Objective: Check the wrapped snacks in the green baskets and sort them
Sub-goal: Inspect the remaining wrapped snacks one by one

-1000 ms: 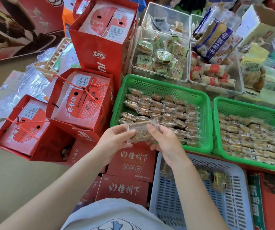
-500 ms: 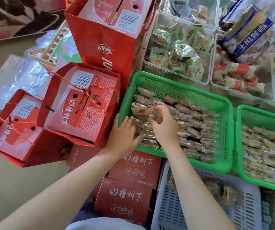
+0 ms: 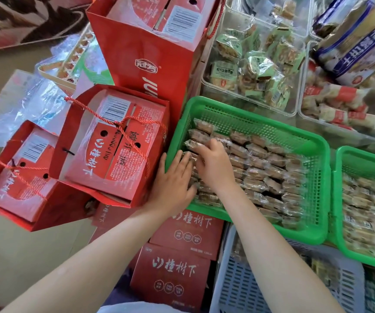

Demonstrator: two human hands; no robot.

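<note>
Reaching into the left green slotted plastic basket (image 3: 245, 114), both hands work the clear-wrapped brown snacks (image 3: 261, 163); left hand (image 3: 173, 177) lies flat, right hand (image 3: 213, 163) curls over one, grip unclear; next, probably lifting it for checking.

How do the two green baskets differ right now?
The left green basket shows in full; the right green basket is cut off by the frame edge. Both hands, left hand and right hand, are in the left basket; none touches the right. Bare mesh shows along the left basket's far end. Both hold clear-wrapped brown snacks.
</note>
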